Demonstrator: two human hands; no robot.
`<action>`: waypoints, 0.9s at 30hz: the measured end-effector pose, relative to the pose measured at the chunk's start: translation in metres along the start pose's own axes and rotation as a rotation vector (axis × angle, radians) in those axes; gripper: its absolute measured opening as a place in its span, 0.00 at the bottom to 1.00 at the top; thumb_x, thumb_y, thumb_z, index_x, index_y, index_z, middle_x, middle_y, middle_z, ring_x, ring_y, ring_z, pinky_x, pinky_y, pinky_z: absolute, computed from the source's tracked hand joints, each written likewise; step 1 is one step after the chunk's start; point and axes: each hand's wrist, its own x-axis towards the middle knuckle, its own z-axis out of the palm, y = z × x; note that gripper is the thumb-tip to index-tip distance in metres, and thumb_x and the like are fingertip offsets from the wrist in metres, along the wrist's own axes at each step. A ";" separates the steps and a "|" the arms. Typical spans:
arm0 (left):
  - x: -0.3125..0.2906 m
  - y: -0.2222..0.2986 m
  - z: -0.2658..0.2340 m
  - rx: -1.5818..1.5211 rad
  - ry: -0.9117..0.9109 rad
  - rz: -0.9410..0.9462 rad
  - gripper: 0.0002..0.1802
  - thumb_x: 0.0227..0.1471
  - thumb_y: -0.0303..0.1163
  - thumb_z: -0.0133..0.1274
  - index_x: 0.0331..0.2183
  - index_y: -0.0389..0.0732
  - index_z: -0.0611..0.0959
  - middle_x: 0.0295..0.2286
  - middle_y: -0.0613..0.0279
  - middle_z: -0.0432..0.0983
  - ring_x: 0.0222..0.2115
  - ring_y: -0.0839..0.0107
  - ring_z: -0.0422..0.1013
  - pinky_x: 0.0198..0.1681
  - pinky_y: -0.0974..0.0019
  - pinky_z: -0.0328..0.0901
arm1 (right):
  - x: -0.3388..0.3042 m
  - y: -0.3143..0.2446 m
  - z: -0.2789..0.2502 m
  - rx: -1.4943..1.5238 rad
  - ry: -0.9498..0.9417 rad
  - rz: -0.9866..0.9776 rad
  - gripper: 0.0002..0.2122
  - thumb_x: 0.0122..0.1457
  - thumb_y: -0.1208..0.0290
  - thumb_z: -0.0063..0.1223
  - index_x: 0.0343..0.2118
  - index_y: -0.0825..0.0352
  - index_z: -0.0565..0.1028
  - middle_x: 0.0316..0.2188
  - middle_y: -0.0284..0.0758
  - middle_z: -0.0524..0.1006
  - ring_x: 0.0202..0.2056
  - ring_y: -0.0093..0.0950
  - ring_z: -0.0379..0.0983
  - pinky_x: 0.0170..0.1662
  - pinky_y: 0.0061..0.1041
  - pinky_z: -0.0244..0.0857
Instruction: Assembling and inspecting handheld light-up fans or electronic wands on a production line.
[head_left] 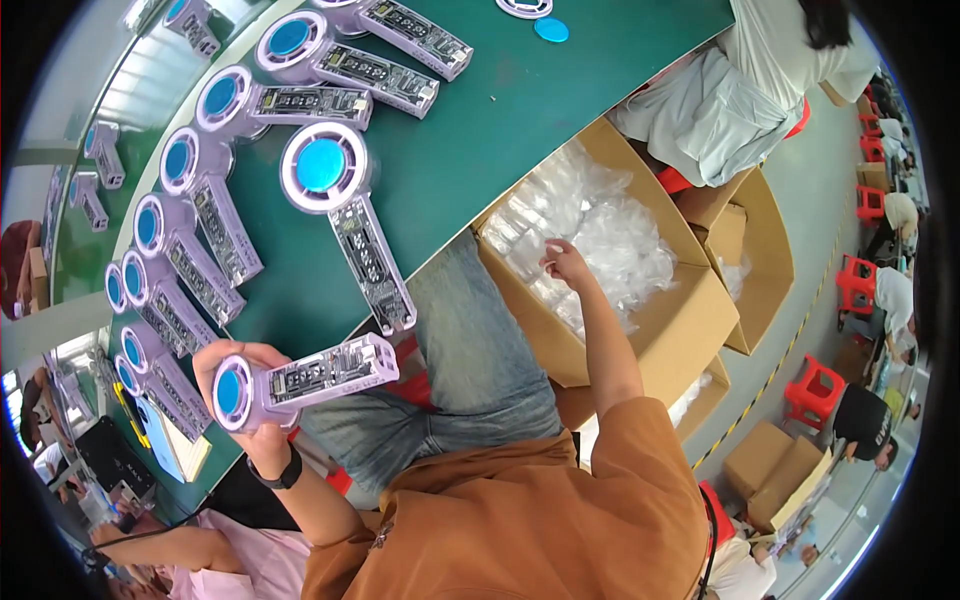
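My left hand (255, 425) is wrapped round the round head of a lilac handheld fan (335, 375) with a blue disc at its centre. The fan's handle points right, its circuit board exposed. Over a large cardboard box (690, 320) to the right, my right hand (566, 264) reaches down at the clear plastic bags (610, 220) inside. Its fingers are slightly bent and apart, with nothing plainly held. Another lilac fan (370, 260) lies on the green table just beyond my left hand, its board also bare.
Several similar fans (285, 105) lie in a curved row on the green table (520, 110). A loose blue disc (551, 30) lies at the far side. A person in white (710, 110) sits at the upper right; another in pink (250, 550) is at the lower left. More boxes (750, 260) stand on the right.
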 end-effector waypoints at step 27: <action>-0.001 -0.003 0.000 0.059 -0.026 -0.009 0.49 0.35 0.62 0.64 0.48 0.37 0.64 0.27 0.54 0.68 0.26 0.70 0.66 0.32 0.69 0.63 | 0.000 -0.024 -0.030 0.953 -0.590 -0.216 0.24 0.64 0.64 0.45 0.62 0.63 0.59 0.41 0.32 0.78 0.42 0.29 0.74 0.43 0.28 0.67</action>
